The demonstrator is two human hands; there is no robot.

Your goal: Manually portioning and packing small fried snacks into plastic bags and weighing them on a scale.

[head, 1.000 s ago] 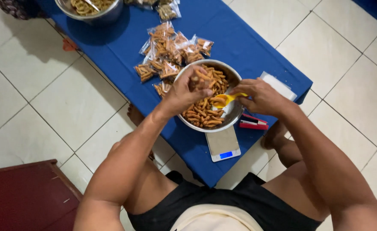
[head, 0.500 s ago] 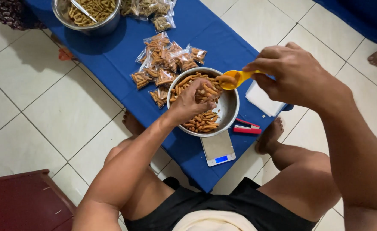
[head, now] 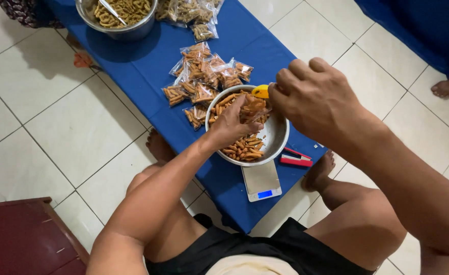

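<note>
A metal bowl of orange-brown snack sticks stands on the low blue table. Over the bowl, my left hand pinches a small clear plastic bag with some sticks in it. My right hand is raised above the bowl's far rim and grips a yellow scoop. The scoop's tip is at the mouth of the bag.
Several filled clear packets lie just behind the bowl. A small digital scale and a red stapler sit near the table's front edge. A second metal bowl and more packets stand farther back. Another person's foot is at the right.
My right hand has lifted the yellow scoop out of the bowl and brought it to the bag in my left hand. My left hand has stayed over the bowl.
</note>
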